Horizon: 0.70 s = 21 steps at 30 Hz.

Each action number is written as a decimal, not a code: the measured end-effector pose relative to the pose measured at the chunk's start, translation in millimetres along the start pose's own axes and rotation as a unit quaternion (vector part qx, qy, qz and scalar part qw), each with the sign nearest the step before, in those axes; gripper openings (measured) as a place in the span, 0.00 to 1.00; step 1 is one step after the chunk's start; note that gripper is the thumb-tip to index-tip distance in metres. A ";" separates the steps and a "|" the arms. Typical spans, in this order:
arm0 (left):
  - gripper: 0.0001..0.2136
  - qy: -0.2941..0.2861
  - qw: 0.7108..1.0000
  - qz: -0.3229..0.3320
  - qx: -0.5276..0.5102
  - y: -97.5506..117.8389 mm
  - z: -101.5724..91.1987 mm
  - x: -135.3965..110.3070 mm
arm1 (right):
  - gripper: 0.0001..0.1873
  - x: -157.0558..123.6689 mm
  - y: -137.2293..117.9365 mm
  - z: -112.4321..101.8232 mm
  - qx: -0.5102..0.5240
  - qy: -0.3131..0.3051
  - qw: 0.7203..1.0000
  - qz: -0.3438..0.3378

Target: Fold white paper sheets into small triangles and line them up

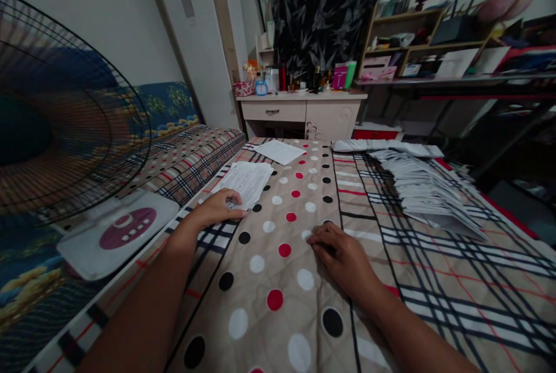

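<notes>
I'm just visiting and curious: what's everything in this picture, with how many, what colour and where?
Fan: 1, dark guard, far left
Patterned cover: 1, beige with dots and plaid, underneath the papers
Paper stack: 1, white, by the left hand
Flat paper: 1, white, beyond the stack
Folded papers: many, white, right side
Dresser: 1, pale, far end
Clock: 1, blue, on the dresser
Tube: 1, green, dresser's right end
Dark cloth: 1, black and grey, above the dresser
Small items: too many to count, mixed colours, dresser and shelves
Hands: 2, bare; left at the stack, right over the cover
</notes>
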<state>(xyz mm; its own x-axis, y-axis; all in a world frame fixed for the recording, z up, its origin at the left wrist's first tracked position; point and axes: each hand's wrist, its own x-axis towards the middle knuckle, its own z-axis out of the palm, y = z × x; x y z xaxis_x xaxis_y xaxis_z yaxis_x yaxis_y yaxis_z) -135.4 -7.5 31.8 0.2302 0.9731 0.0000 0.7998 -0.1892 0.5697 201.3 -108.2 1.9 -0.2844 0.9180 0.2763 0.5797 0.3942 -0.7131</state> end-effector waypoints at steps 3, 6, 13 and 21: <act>0.19 0.011 1.000 -0.011 0.013 2.5 1.0 0.0 | 0.14 -0.9 -0.6 0.4 0.003 0.008 1.000 -0.001; 0.19 0.012 0.999 -0.016 0.039 4.8 2.4 0.7 | 0.15 -1.5 -0.9 0.8 0.006 0.014 1.000 0.001; 0.19 0.024 0.995 -0.013 0.101 8.9 10.4 3.9 | 0.13 -1.4 -3.4 -0.9 0.012 0.014 1.000 0.005; 0.16 0.046 0.995 -0.026 0.089 21.7 5.9 0.1 | 0.13 -1.1 -1.9 -0.6 0.011 0.011 1.000 0.001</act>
<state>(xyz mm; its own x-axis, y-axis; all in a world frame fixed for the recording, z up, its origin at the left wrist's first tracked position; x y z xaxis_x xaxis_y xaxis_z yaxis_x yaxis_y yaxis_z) -114.7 -12.3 39.4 0.1405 0.9887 0.0530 0.8964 -0.1498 0.4172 201.0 -109.9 3.4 -0.2663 0.9199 0.2880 0.5637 0.3910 -0.7275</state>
